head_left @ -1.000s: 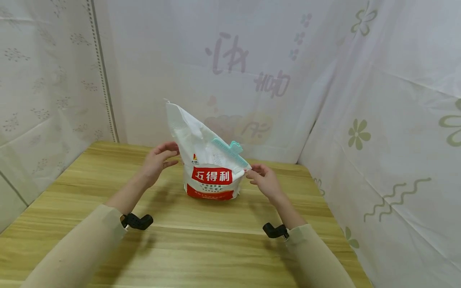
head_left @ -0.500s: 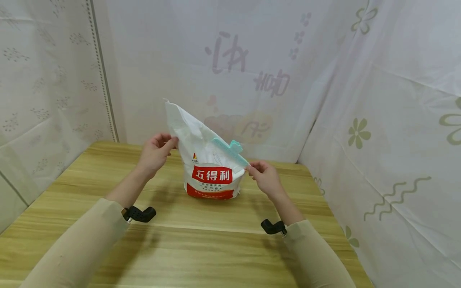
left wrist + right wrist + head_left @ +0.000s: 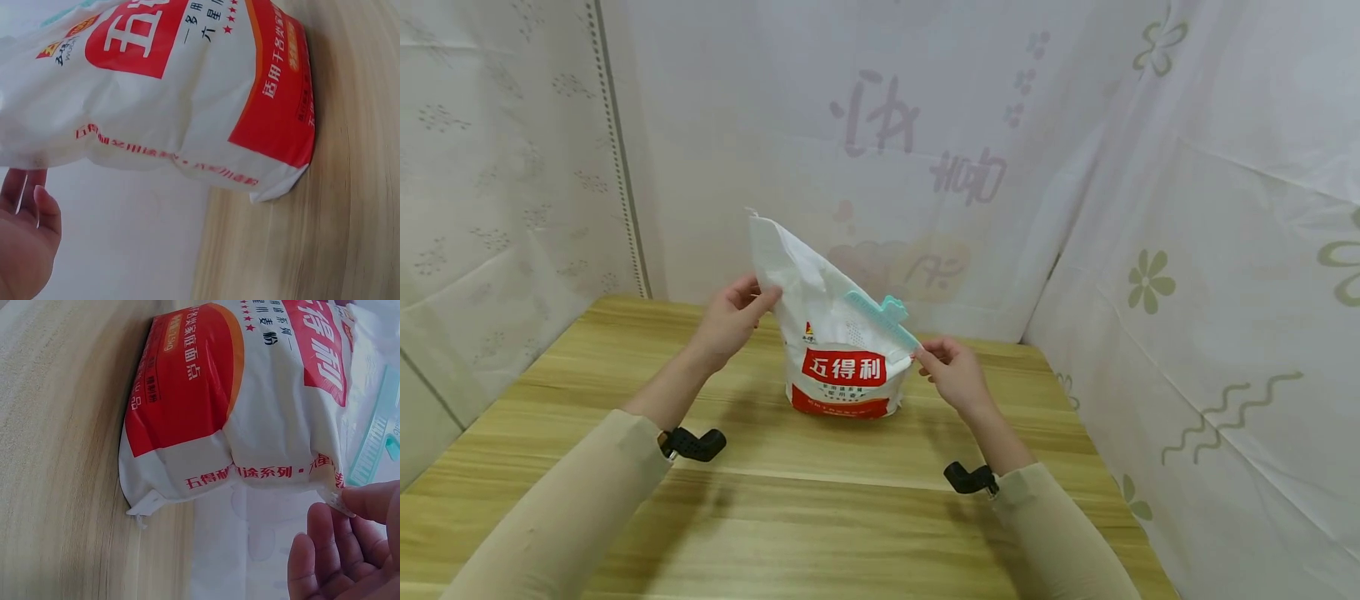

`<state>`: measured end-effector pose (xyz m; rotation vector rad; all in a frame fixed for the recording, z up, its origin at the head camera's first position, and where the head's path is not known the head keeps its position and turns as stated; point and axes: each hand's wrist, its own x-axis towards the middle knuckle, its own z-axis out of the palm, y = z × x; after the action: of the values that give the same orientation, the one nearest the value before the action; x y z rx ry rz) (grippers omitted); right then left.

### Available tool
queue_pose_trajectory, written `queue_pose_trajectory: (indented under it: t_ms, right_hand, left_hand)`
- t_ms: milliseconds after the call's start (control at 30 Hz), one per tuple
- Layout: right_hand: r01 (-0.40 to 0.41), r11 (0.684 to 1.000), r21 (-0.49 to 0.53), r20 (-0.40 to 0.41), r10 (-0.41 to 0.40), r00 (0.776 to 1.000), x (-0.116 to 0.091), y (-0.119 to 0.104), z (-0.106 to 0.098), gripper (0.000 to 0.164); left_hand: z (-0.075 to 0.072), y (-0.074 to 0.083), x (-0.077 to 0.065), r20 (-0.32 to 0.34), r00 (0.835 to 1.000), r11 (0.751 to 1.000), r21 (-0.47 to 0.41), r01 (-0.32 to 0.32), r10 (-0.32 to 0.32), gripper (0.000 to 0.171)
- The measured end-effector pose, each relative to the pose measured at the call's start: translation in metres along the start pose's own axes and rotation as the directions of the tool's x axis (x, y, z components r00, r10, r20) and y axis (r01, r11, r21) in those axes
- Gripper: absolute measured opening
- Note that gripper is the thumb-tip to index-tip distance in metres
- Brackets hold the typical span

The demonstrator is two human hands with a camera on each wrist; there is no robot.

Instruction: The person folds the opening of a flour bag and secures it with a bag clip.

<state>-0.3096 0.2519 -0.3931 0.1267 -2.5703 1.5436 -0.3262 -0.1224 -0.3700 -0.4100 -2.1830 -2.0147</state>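
A white and red flour bag (image 3: 844,365) stands upright on the table, its top slanting up to a tall peak at the left. A turquoise bag clip (image 3: 880,315) lies along the slanted top edge, on the right. My left hand (image 3: 730,321) holds the bag's left edge at mid height, thumb in front and fingers partly hidden behind. In the left wrist view its fingertips (image 3: 28,181) reach the bag's edge. My right hand (image 3: 953,371) pinches the bag's right upper corner between thumb and fingers, just below the clip's lower end.
The wooden table (image 3: 820,517) extends toward me and to both sides of the bag. White patterned curtains (image 3: 970,108) hang behind and on both sides. A black wrist camera (image 3: 696,444) sits on each wrist.
My left hand has moved up and right from beside the bag and taken hold of its left edge. My right hand stays at the right corner, and the bag has barely moved.
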Motion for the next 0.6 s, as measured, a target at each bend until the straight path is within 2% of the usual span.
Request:
queue_pose_trajectory:
  t_ms: [100,367,467,600]
  right_hand:
    - [-0.006,1.0,0.003,-0.004,0.006,1.0,-0.0001,0.0006,0.0001,0.025]
    - [-0.024,1.0,0.0,-0.021,0.024,0.999,-0.0003,0.0011,0.0025,0.024]
    - [-0.022,1.0,-0.001,-0.021,0.022,1.0,-0.0003,0.001,0.0028,0.024]
    - [-0.025,1.0,0.001,-0.02,0.025,1.0,-0.0007,0.0008,0.0034,0.024]
  left_hand:
    - [0.0035,0.0007,0.0014,-0.024,1.0,0.999,0.048,0.002,-0.001,0.051]
    - [0.0098,0.0053,0.005,-0.142,0.99,0.999,0.046,-0.016,0.022,0.046]
    - [0.009,0.0056,0.0056,-0.145,0.989,0.999,0.037,-0.017,0.022,0.046]
    - [0.0063,0.0062,0.0065,-0.114,0.993,1.0,-0.001,-0.025,0.025,0.048]
